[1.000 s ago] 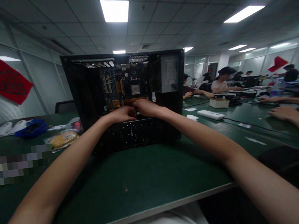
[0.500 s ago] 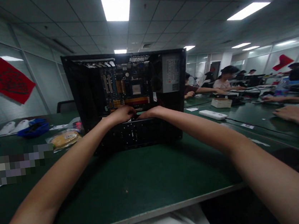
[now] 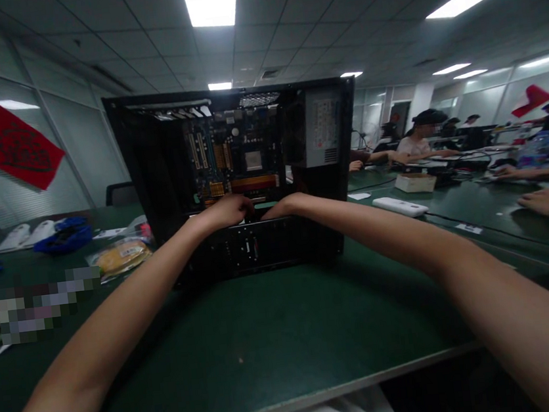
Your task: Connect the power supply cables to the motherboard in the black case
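Case location: the open computer case (image 3: 152, 157) stands upright on the green tabletop (image 3: 249, 334), directly before the person, open side facing them.
Case interior: a circuit board (image 3: 228, 148) on the back wall; a boxed power supply (image 3: 319, 131) at upper right; orange-red slots (image 3: 255, 184) low on the board, just above the hands.
Left hand: at the upper edge of the lower panel (image 3: 283, 244), fingers curled inward (image 3: 229, 210); whether they grip anything cannot be told.
Right hand: beside the left, slightly apart, wrist bent over the same edge (image 3: 282, 206); fingertips hidden behind the panel, so spread and hold cannot be told.
Case handling: judged stiff and fairly heavy, probably weighted toward the power supply; the smooth dark panels may slip under dry fingers.
Board handling: judged fragile; pressure on the slots or the square metallic part (image 3: 253, 161) is best avoided.
Grip points: outer frame, one hand on each side, low down; bare sheet-metal edges may be sharp.
Right of case: a white power strip (image 3: 400, 207) and a small box (image 3: 415, 182).
Left of case: a yellow item in clear wrapping (image 3: 124, 255), near the case.
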### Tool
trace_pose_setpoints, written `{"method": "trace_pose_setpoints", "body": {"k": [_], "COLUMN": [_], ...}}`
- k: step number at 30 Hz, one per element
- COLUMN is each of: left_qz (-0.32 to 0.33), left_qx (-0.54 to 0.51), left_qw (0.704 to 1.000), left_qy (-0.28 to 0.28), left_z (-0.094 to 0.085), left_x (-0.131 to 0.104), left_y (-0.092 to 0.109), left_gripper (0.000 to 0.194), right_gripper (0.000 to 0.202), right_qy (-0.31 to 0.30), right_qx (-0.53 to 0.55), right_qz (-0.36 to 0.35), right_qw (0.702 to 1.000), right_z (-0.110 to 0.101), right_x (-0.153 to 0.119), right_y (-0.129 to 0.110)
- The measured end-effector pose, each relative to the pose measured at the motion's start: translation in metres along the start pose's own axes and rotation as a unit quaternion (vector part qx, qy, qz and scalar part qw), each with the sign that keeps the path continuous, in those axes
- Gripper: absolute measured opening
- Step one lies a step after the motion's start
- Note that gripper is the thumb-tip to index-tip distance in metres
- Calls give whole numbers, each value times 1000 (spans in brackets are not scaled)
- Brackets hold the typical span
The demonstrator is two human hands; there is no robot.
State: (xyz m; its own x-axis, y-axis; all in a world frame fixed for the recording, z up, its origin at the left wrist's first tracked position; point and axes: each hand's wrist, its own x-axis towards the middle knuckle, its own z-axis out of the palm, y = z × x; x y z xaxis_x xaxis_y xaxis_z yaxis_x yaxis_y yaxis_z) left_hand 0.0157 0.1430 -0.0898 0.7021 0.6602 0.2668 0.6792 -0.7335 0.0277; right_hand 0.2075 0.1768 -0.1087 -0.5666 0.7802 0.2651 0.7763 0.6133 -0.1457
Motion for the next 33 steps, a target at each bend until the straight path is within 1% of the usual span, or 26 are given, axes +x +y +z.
{"method": "trace_pose_setpoints", "body": {"k": [2, 3, 4, 5, 7, 9, 11, 13, 16, 17, 19, 21, 24, 27, 29, 31, 33], "left_qz": [9, 14, 19, 23, 29, 38, 51, 72, 108, 111, 94, 73, 74, 85, 84, 75, 58], "left_qx": [-1, -2, -1, 1, 9, 15, 15, 14, 6, 1, -8, -9, -8, -7, -2, 9, 18], "left_qw": [1000, 1000, 1000, 1000, 999, 999, 998, 996, 990, 988, 986, 985, 984, 984, 985, 988, 989], "left_qy": [5, 8, 12, 17, 25, 30, 36, 51, 93, 108, 137, 158, 160, 157, 150, 136, 133], "left_z": [-1, -2, -4, -5, -8, -11, -14, -16, -19, -20, -22, -23, -22, -20, -19, -18, -17], "left_x": [0, -1, -2, -2, -3, -3, -1, 2, 6, 6, 7, 7, 6, 7, 7, 8, 8], "left_y": [0, -1, -1, -2, -4, -6, -7, -8, -8, -8, -10, -13, -16, -17, -17, -18, -18], "left_gripper": [37, 38, 40, 43, 49, 51, 44, 40, 43, 43, 38, 32, 28, 28, 26, 22, 21], "right_gripper": [10, 13, 17, 20, 24, 25, 26, 28, 30, 28, 25, 26, 30, 28, 28, 26, 24], "right_qy": [-92, -114, -111, -93, -35, 33, 90, 126, 176, 192, 217, 228, 232, 230, 218, 203, 197], "right_qx": [59, 75, 73, 56, 0, -57, -89, -93, -60, -44, -8, 35, 71, 73, 79, 77, 61], "right_qz": [-29, -48, -68, -87, -117, -120, -108, -104, -104, -105, -102, -100, -97, -88, -90, -99, -108], "right_qw": [994, 989, 989, 990, 992, 991, 986, 982, 977, 975, 971, 968, 965, 966, 969, 971, 973], "right_z": [-4, -6, -8, -9, -12, -14, -15, -16, -18, -18, -19, -18, -17, -16, -15, -15, -14], "right_x": [-5, -8, -10, -12, -14, -16, -17, -17, -16, -16, -15, -15, -15, -16, -17, -16, -14], "right_y": [-4, -6, -7, -7, -6, -6, -6, -7, -8, -9, -8, -8, -10, -11, -11, -10, -8]}}
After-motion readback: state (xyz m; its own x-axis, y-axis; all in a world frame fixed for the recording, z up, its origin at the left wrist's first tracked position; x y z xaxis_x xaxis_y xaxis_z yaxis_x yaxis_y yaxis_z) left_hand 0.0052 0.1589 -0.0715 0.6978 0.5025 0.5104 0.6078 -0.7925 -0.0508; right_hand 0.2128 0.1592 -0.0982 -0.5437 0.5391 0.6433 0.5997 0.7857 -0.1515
